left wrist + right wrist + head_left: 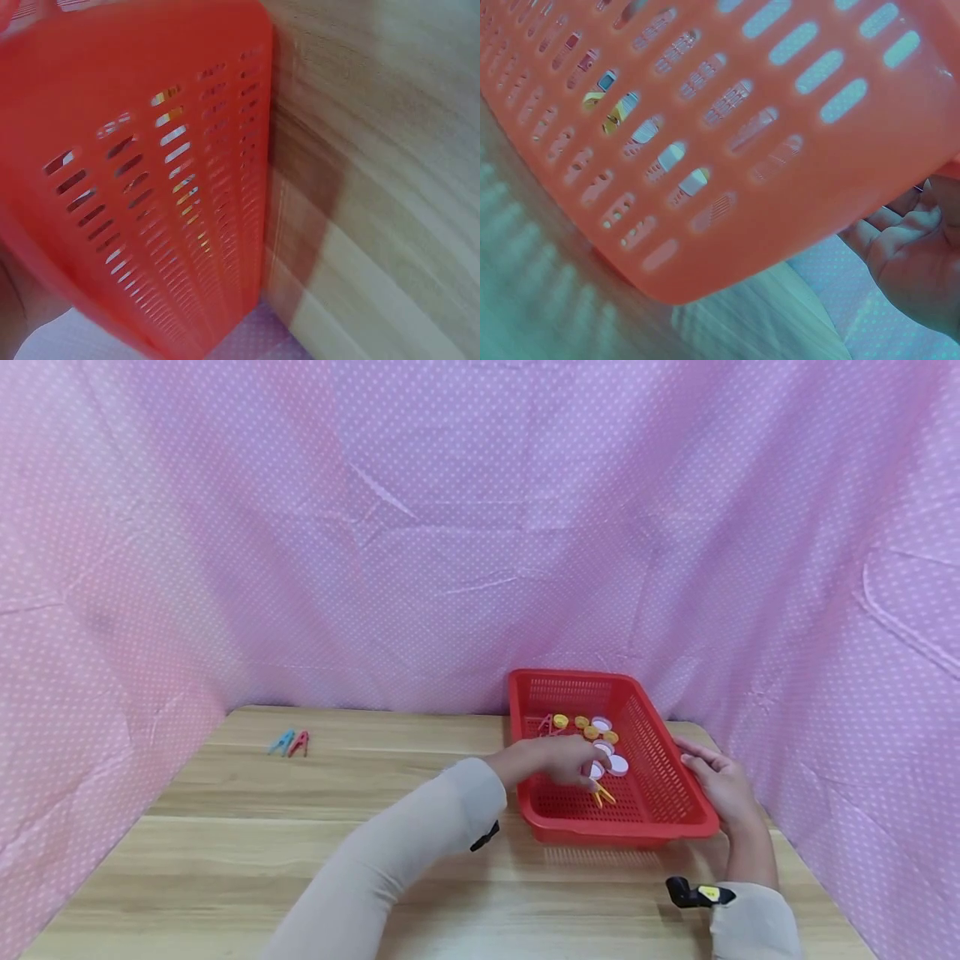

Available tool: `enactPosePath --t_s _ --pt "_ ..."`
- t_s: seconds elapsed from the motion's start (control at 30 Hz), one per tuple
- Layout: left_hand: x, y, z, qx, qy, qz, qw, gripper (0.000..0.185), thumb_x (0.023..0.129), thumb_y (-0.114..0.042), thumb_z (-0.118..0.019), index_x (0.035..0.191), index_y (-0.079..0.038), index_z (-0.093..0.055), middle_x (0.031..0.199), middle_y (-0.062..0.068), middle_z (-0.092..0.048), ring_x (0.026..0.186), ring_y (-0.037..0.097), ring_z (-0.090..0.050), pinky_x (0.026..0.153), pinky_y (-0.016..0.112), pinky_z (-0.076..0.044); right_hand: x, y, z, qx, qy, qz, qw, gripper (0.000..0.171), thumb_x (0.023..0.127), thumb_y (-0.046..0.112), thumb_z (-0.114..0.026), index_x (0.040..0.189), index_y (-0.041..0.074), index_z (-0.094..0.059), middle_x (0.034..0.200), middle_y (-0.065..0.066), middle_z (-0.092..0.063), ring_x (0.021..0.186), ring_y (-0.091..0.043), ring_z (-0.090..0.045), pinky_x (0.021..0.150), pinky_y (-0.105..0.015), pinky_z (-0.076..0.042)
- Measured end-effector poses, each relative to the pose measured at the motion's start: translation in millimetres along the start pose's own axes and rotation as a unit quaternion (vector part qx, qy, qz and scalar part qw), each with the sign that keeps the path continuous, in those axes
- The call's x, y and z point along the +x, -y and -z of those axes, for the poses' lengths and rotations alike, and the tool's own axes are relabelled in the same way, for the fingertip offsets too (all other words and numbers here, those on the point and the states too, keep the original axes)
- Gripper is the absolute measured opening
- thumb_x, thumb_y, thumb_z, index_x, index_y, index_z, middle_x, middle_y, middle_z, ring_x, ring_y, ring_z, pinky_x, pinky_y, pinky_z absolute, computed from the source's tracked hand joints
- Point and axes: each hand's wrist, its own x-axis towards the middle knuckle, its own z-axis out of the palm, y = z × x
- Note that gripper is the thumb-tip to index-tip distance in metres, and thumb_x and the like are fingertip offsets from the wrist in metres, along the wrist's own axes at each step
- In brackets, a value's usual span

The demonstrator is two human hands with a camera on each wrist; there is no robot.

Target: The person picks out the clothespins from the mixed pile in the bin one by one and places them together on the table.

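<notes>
A red slotted basket (628, 832) stands on the wooden table (300, 860) at the right. In it lie yellow caps (560, 721), white caps (618, 765), a red clothespin (546, 724) and a yellow clothespin (603, 796). My left hand (585, 768) reaches over the near-left rim into the basket, its fingertips down by a white cap; whether they pinch anything is hidden. My right hand (701, 760) rests with relaxed fingers against the basket's right rim. The right wrist view shows that palm (915, 255) open beside the basket wall (780, 187). The left wrist view shows only the basket's side (150, 112).
A blue clothespin (281, 742) and a red one (299, 743) lie together on the table at the far left. Pink dotted cloth (450, 527) walls in the table on three sides. The basket sits close to the back-right corner.
</notes>
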Motion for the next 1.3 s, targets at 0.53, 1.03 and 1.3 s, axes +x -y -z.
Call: enactPosePath --t_s 0.53,1.03,1.3 --pt "13.9 7.3 -15.6 -0.014 0.057 0.044 0.9973 0.059 0.092 -0.021 -0.078 0.146 -0.032 -0.057 0.100 -0.005 -0.062 0.089 0.010 -0.059 0.076 0.020 -0.052 -0.5 0.4 0.5 0.016 -0.001 0.000 1.000 0.046 0.105 0.027 -0.061 0.149 0.016 -0.055 0.102 0.016 -0.073 0.087 -0.008 -0.072 0.072 -0.027 -0.060" --pt "32.1 4.6 -21.8 -0.015 0.107 0.111 0.9880 0.064 0.088 -0.026 -0.080 0.142 -0.050 -0.056 0.135 -0.016 -0.058 0.116 0.012 -0.053 0.112 0.043 -0.043 1.6 -0.4 1.2 0.008 -0.003 -0.003 1.000 0.051 0.105 0.028 -0.061 0.152 0.012 -0.050 0.102 0.017 -0.072 0.088 -0.008 -0.072 0.073 -0.027 -0.060" --pt "31.1 11.5 -16.4 0.000 0.105 0.081 0.9911 0.047 0.084 -0.029 -0.083 0.128 -0.038 -0.068 0.118 -0.013 -0.062 0.109 0.012 -0.057 0.107 0.041 -0.048 2.6 -1.3 0.8 0.002 -0.004 0.000 1.000 0.052 0.105 0.026 -0.060 0.153 0.009 -0.049 0.101 0.018 -0.072 0.088 -0.008 -0.072 0.073 -0.027 -0.061"
